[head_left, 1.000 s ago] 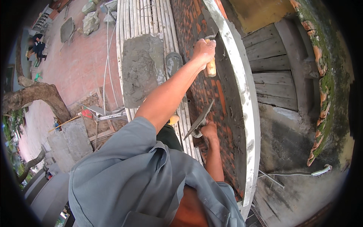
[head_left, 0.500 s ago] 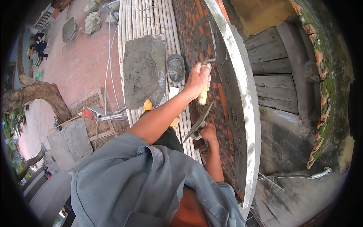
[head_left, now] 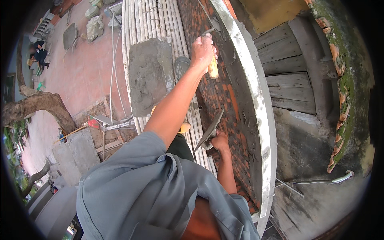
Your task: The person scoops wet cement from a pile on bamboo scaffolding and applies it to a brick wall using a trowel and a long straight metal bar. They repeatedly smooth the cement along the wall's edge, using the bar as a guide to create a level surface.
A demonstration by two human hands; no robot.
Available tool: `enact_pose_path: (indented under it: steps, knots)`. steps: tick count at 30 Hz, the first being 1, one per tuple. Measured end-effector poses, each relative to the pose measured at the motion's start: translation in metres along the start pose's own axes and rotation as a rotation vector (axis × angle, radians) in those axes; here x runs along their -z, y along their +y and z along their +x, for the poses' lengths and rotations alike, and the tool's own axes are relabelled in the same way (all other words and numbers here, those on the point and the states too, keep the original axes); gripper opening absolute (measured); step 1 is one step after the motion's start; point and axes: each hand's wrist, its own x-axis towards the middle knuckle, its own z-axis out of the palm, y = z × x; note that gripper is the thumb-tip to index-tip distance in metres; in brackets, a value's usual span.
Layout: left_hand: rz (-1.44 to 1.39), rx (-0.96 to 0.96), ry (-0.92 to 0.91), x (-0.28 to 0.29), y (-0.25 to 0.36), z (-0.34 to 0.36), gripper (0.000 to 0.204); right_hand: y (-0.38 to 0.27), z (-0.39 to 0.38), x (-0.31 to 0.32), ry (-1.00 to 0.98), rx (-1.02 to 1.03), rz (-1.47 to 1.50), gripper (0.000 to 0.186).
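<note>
My left hand [head_left: 203, 51] is wrapped round the yellow wooden handle of a trowel [head_left: 213, 71], close to the wet grey mortar on the brick wall [head_left: 224, 94]. The trowel's metal neck shows beyond the fingers; its blade is hard to make out. Nearer my body, my right hand [head_left: 220, 142] grips a flat, grey, mortar-stained plastering float [head_left: 209, 131] from behind, its plate tilted edge-on beside the bricks. Left of the wall lies a board of wet mortar [head_left: 151, 72]. A dark oval tub [head_left: 182, 66] sits beside it, partly hidden by my left arm.
Long pale poles [head_left: 146, 20] form a narrow walkway along the wall, with a yellow boot [head_left: 184, 127] on it. A whitish ledge [head_left: 259, 96] caps the wall. Below left are a paved yard, a wheelbarrow [head_left: 70, 36], a tree trunk [head_left: 44, 105] and a person [head_left: 39, 54].
My left hand has moved the trowel farther away along the wall, and that forearm now covers part of the tub. My right hand and the float stay nearly in place.
</note>
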Motion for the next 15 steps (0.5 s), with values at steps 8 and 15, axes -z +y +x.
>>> enact_pose_path:
  steps: [8, 15]
  knots:
    - [-0.098, 0.193, 0.045, 0.007, -0.017, 0.009, 0.032, 0.002, -0.004, 0.002, 0.044, 0.024, -0.014, 0.039]
    - [0.053, 0.197, -0.018, -0.018, -0.034, 0.010, 0.027, 0.010, -0.002, 0.001, 0.030, 0.036, 0.016, 0.038]
